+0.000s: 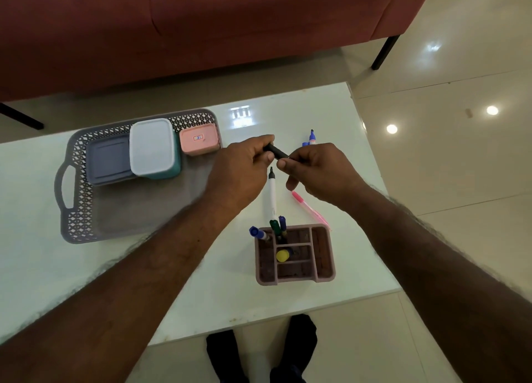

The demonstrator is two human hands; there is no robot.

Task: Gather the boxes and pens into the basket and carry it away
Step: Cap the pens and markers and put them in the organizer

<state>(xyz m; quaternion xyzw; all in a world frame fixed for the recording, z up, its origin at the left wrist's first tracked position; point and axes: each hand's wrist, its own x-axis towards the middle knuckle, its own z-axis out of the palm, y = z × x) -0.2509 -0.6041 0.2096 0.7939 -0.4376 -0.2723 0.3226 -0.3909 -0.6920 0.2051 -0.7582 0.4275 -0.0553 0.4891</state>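
Both hands meet above the middle of the table around a black pen (277, 151): my left hand (244, 167) grips one end and my right hand (316, 169) pinches the other. At the left lies a grey lattice basket (77, 181) holding three boxes side by side: a flat grey one (109, 161), a tall white-lidded teal one (154, 148) and a small pink one (198, 138). A white marker (272, 195) and a pink pen (308, 207) lie on the table below my hands. Just beyond my right hand lies a blue-capped marker (311, 137).
A brown divided organiser (324, 253) stands near the front edge with several markers upright in it and a yellow ball in one slot. The white table (201, 296) ends close to my feet. A red sofa (201, 23) runs along the far side.
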